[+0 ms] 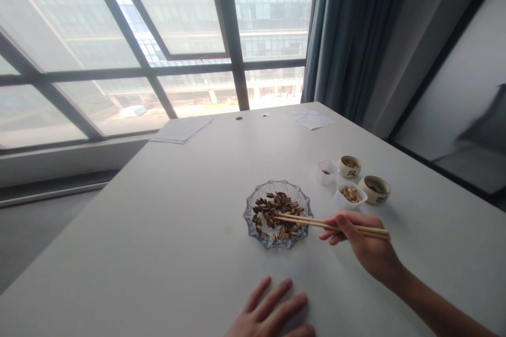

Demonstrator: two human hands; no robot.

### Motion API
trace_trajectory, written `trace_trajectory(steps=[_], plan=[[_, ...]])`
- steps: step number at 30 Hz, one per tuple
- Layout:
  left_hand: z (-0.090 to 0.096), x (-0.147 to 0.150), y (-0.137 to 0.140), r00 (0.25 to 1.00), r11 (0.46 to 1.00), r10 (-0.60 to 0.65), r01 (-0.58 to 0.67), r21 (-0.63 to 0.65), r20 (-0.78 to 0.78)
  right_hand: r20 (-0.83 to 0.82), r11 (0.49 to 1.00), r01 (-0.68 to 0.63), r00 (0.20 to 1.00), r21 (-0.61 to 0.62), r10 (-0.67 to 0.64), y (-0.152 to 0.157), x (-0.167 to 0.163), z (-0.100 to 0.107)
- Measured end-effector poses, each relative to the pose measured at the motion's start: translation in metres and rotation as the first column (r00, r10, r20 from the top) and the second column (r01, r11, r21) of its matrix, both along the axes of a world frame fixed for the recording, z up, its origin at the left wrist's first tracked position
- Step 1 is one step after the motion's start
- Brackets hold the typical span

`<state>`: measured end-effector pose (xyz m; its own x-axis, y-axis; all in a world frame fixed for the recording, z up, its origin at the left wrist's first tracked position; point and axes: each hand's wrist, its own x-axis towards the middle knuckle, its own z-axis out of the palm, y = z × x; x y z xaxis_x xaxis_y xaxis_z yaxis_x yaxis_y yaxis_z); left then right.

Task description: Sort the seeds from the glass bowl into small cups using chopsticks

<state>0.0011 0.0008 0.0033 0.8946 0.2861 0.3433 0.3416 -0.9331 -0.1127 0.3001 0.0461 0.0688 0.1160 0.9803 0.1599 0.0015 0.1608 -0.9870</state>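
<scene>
My right hand (pixel 359 239) grips a pair of wooden chopsticks (pixel 316 222), their tips in among brown seeds (pixel 279 202) that look like sunflower seeds. These seeds lie spread over a clear glass dish (pixel 250 224) with a scalloped rim. Whether the tips pinch a seed is too small to tell. Flat on the table just in front of the dish rests my left hand (pixel 272 313), fingers spread and holding nothing.
Right of the dish stand two white plastic cups: one with pale nuts (pixel 350 194), another cup (pixel 327 176) holding a few dark bits. Beside them are two cream ceramic cups, a far one (pixel 350 171) and a near one (pixel 377 196). Papers (pixel 184 130) lie at the table's far left.
</scene>
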Motion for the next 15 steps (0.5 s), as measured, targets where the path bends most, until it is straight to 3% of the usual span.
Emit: trace_trajectory(steps=[7, 15], plan=[[0.002, 0.001, 0.0, 1.0, 1.0, 0.002, -0.002, -0.003, 0.011, -0.012, 0.998, 0.051, 0.999, 0.031, -0.051, 0.001, -0.002, -0.012], [0.0, 0.001, 0.0, 1.0, 1.0, 0.011, -0.011, 0.022, 0.006, 0.024, 0.986, 0.151, 0.988, 0.076, -0.153, 0.002, -0.004, -0.01]])
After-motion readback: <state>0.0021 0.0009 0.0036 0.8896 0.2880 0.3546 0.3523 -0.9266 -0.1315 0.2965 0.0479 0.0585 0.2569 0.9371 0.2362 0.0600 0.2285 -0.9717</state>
